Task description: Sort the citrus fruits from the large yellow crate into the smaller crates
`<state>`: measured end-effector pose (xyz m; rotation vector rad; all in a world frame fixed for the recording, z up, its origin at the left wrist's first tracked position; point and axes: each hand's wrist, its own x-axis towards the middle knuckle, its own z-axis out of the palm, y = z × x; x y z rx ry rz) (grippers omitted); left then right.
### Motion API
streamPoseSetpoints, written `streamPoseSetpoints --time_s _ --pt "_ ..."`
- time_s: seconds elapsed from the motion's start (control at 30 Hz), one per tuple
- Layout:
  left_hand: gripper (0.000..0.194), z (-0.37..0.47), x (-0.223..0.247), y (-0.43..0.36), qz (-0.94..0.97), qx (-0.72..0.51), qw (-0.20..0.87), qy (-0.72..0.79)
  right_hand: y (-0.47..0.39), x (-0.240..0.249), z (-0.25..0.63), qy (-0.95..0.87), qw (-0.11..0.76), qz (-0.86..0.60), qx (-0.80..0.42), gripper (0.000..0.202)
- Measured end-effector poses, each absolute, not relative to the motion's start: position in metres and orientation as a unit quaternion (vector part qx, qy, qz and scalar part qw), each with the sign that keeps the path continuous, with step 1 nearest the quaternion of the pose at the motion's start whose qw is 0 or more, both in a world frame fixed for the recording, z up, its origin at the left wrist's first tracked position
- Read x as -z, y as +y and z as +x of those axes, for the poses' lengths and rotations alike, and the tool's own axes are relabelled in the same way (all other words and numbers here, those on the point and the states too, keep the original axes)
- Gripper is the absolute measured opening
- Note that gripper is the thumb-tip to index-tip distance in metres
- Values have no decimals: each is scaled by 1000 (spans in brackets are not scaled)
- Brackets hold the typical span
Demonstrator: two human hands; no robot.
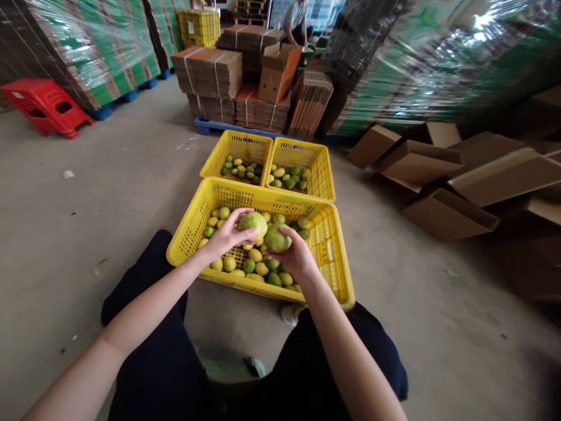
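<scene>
My left hand (231,231) is closed around a pale yellow-green lemon (253,225). Just to its right, my right hand (293,252) grips a greener lemon (277,238), thumb on top. Both fruits are held up close together over a large yellow plastic crate (263,285). Inside that crate lie many loose lemons, some yellow, some green, such as a yellow lemon (229,264) and a green lemon (249,266). My hands and the held fruits hide part of the crate's contents.
Two smaller-looking yellow crates, left (210,156) and right (325,169), stand beyond with lemons inside. Bundled flat cardboard (214,73) is stacked behind on a blue pallet (204,126). Open boxes (447,210) lie right, a red stool (44,102) left. A person (295,23) is at the back.
</scene>
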<state>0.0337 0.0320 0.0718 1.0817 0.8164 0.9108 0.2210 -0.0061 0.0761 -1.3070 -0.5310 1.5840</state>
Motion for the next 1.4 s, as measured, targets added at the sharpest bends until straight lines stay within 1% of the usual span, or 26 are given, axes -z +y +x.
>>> streamPoseSetpoints --time_s 0.07,0.1,0.13,0.17,0.2,0.3,0.37,0.43,0.53,0.67,0.8,0.93,1.03,1.1,1.27,1.33,1.4 --pt "75 34 -70 30 547 -436 616 363 -8 -73 223 -299 538 -582 -531 53" --pt "79 34 -68 30 577 -444 584 359 -9 -72 224 -353 549 -598 -464 63" --pt "79 34 -67 29 606 -448 554 354 -10 -71 225 -415 550 -606 -397 68" --pt "76 33 -65 29 635 -450 522 349 -11 -71 226 -478 543 -607 -329 69" --pt "70 33 -64 28 667 -454 481 344 -12 -70 226 -533 532 -602 -266 65" --pt "56 30 -62 29 760 -472 312 320 -15 -70 225 -632 504 -576 -120 47" --pt "55 28 -62 30 801 -474 215 297 -15 -69 225 -654 498 -565 -68 44" --pt "59 26 -61 31 821 -468 169 281 -15 -66 225 -666 495 -556 -38 44" --pt "62 26 -60 31 829 -464 147 276 -14 -63 226 -676 492 -549 -13 45" --pt "62 27 -58 31 833 -463 129 275 -14 -59 227 -680 489 -546 3 48" --pt "58 27 -58 30 826 -463 157 280 -14 -59 227 -681 491 -544 -1 49" --pt "48 28 -62 28 787 -461 251 324 -16 -64 226 -658 496 -562 -67 46" --pt "49 28 -65 27 733 -472 329 363 -16 -68 226 -623 508 -579 -135 48" --pt "54 27 -67 28 694 -470 399 372 -15 -71 226 -591 526 -578 -199 52" --pt "75 21 -74 36 560 -447 615 329 -16 -77 223 -464 569 -525 -431 62" --pt "76 22 -76 37 499 -441 678 311 -17 -79 220 -402 584 -513 -485 61" --pt "74 25 -76 35 451 -433 716 311 -18 -80 217 -346 592 -507 -522 53"
